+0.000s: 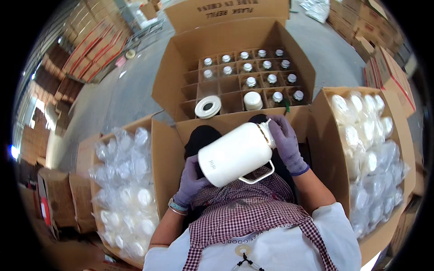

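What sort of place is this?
It looks like a warehouse or packing workshop. There are stacks of cartons, a big open box with dividers and capped bottles, and many plastic-wrapped things.

Floor [131, 88]: smooth, blue-grey, seen upper left and upper right of frame. Upper left: cartons with red stripes [97, 52], stacked; metal frame [143, 35] on floor to their right; pale ring [130, 53] and pink object [120, 61] near it, kind unclear. Left edge: bright light [15, 151], glare strong; brown stacks [68, 90] above it. Upper right: crumpled clear plastic [315, 10] on floor, carton pile [355, 20] beside.
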A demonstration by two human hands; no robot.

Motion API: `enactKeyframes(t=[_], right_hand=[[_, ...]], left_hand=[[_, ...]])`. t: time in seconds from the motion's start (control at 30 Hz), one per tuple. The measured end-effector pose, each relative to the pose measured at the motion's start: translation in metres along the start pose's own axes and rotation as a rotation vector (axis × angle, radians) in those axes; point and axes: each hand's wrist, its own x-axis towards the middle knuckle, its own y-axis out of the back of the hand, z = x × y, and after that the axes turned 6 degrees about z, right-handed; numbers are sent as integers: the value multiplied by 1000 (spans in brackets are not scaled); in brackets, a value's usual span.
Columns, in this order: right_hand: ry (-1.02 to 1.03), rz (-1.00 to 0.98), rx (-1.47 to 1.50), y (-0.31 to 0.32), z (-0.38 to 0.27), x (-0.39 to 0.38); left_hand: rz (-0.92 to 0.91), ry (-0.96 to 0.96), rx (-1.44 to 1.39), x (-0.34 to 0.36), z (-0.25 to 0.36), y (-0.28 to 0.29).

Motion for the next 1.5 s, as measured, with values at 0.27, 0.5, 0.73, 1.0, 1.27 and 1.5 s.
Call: enactKeyframes(t=[0.27, 0.5, 0.73, 1.0, 1.27, 1.5], right_hand=[[830, -285, -78, -19, -130, -49], [734, -361, -36, -22, -136, -50], [739, -327, 13, -28, -125, -51], [663, -391, 73, -35, -114, -51], [745, -341, 124, -44, -119, -52], [784, -439, 194, -41, -127, -37]], left_hand=[[-248, 380, -553, 24, 27, -28], [-340, 503, -728, 4, 24, -40], [-278, 515, -751, -14, 22, -36], [-211, 516, -744, -28, 20, -31], [-77, 470, -652, -59, 29, -4], [-102, 376, -525, -32, 45, -3]])
